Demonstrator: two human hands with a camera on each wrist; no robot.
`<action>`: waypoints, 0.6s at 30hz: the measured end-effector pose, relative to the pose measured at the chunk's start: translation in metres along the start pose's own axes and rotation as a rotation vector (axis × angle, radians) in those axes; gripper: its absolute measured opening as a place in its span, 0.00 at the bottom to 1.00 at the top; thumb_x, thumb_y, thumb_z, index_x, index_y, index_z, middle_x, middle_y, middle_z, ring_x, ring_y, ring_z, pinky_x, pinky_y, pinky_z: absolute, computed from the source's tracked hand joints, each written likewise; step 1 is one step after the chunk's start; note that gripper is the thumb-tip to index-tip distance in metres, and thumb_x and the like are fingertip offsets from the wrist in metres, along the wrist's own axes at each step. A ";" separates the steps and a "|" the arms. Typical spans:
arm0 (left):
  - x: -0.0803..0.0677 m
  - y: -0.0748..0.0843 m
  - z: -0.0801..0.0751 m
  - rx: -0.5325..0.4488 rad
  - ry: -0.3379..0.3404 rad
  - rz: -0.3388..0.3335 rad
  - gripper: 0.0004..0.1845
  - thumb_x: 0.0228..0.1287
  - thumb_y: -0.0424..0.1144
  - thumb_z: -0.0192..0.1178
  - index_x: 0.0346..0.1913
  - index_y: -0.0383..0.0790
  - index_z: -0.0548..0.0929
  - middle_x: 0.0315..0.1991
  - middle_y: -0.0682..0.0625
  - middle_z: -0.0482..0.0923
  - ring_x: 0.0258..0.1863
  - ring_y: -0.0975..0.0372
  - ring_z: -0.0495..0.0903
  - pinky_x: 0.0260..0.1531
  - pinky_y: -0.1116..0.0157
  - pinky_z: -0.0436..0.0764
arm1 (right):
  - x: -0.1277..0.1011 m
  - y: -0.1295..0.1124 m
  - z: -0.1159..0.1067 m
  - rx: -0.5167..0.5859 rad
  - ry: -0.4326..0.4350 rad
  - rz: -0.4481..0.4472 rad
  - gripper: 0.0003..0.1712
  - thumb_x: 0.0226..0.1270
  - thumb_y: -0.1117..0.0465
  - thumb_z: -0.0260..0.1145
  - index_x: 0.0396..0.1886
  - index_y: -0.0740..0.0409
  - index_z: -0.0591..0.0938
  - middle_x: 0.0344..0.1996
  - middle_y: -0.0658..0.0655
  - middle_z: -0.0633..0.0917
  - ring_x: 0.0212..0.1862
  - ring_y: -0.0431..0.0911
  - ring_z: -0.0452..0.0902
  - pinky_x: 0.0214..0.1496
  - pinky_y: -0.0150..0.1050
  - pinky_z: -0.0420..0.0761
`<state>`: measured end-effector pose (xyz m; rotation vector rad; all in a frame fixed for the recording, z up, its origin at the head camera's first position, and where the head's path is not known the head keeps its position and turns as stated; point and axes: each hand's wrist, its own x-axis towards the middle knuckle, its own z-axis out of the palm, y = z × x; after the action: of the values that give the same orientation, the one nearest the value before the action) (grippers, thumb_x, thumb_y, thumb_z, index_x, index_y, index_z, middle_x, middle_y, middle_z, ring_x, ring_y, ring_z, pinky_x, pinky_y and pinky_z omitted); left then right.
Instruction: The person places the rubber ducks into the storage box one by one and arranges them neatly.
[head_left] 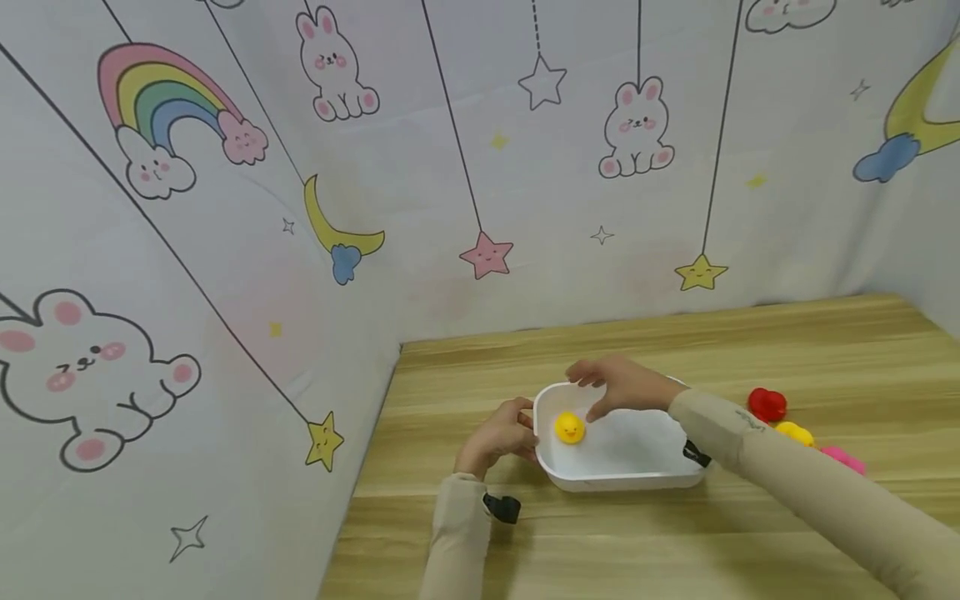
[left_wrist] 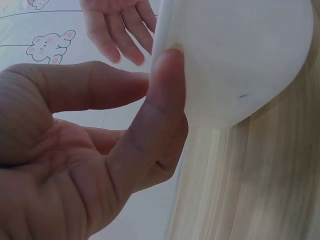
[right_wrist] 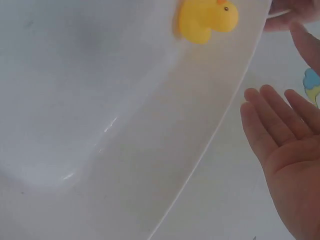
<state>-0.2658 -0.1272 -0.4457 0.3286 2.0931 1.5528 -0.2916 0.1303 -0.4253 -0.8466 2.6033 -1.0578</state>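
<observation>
Head view shows the left hand (head_left: 501,435) at the left end of a white tub (head_left: 622,477), thumb pressed on its outer wall with the fingers (left_wrist: 100,90) curled toward the rim, gripping it. The right hand (head_left: 618,385) hovers over the tub's far rim, fingers (right_wrist: 270,125) straight, spread loosely and holding nothing. A yellow duck (head_left: 569,427) sits inside the tub's left end, upright, its beak facing the table's near edge. The tub's long axis runs parallel to that edge, toward the back-left corner of the table (head_left: 825,350). Red, yellow and pink toys (head_left: 768,404) lie right of the tub.
</observation>
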 end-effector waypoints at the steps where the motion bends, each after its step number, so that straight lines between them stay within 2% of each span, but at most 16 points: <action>1: 0.000 0.000 0.000 -0.002 0.001 -0.002 0.34 0.54 0.15 0.57 0.68 0.22 0.65 0.46 0.31 0.72 0.26 0.54 0.79 0.32 0.55 0.90 | -0.003 0.002 -0.004 0.027 0.011 0.009 0.41 0.53 0.58 0.81 0.65 0.65 0.76 0.61 0.64 0.80 0.60 0.60 0.77 0.63 0.60 0.79; 6: 0.004 -0.001 0.003 -0.008 -0.003 -0.007 0.35 0.53 0.15 0.57 0.68 0.22 0.65 0.43 0.35 0.71 0.25 0.55 0.79 0.32 0.56 0.90 | -0.024 0.016 -0.025 0.134 0.045 0.045 0.42 0.56 0.59 0.80 0.68 0.68 0.74 0.64 0.65 0.78 0.65 0.63 0.73 0.68 0.60 0.73; 11: 0.004 -0.002 0.004 0.002 -0.014 -0.003 0.36 0.53 0.16 0.57 0.68 0.21 0.64 0.41 0.38 0.71 0.25 0.56 0.79 0.31 0.56 0.90 | -0.051 0.028 -0.045 0.222 0.066 0.065 0.41 0.57 0.62 0.78 0.68 0.69 0.73 0.66 0.68 0.76 0.68 0.67 0.68 0.67 0.60 0.74; 18: 0.003 -0.002 0.001 0.010 -0.019 -0.002 0.36 0.53 0.17 0.57 0.69 0.20 0.63 0.44 0.35 0.71 0.26 0.55 0.79 0.33 0.55 0.90 | -0.091 0.043 -0.071 0.242 0.119 0.088 0.38 0.61 0.65 0.75 0.70 0.67 0.72 0.67 0.69 0.73 0.69 0.69 0.65 0.65 0.63 0.75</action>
<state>-0.2674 -0.1253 -0.4488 0.3431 2.0863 1.5325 -0.2640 0.2485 -0.4057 -0.6252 2.5089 -1.4007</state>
